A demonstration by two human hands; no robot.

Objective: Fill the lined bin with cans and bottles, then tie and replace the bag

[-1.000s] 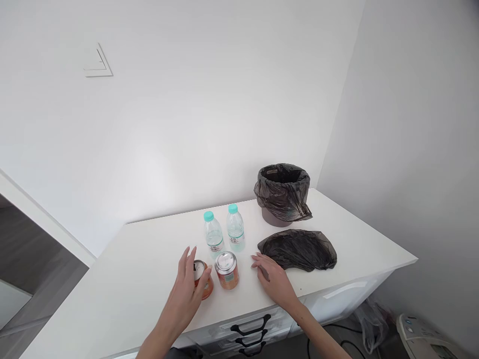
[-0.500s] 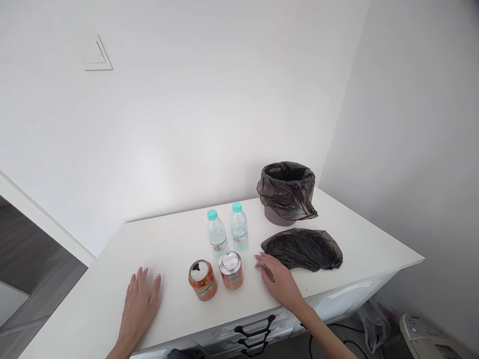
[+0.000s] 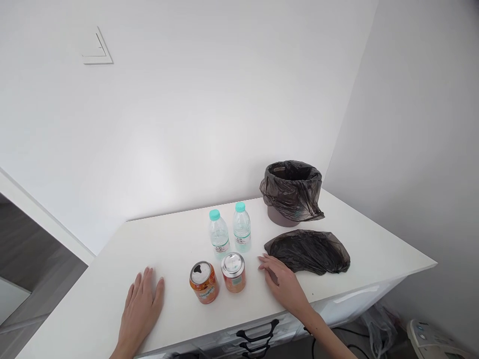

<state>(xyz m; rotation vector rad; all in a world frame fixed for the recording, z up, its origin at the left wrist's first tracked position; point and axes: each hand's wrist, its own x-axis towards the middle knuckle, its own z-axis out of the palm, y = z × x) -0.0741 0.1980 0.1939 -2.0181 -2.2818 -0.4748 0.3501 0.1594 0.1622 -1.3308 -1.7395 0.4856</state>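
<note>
My left hand [image 3: 141, 311] lies flat on the white table, fingers stretched out, left of the cans. My right hand [image 3: 283, 284] rests on the tabletop with loosely bent fingers and holds nothing. Between the hands stand an orange drink can [image 3: 204, 288] with its mouth opened and a second can [image 3: 234, 279] with a silver top. Behind them are two clear bottles with turquoise caps, a left bottle [image 3: 219, 234] and a right bottle [image 3: 242, 229], both upright. Just beyond my right hand lies a flat black plastic bag [image 3: 310, 251].
A bin [image 3: 290, 194] lined with a black bag stands at the back right of the white table [image 3: 160, 239], near the wall corner. Drawers with black handles [image 3: 258, 331] are below the front edge. A pale device [image 3: 430, 339] sits low at the right.
The view has shifted slightly, so the bin, bag and bottles appear a little further right. Both hands stay resting on the table, and no object has been moved.
</note>
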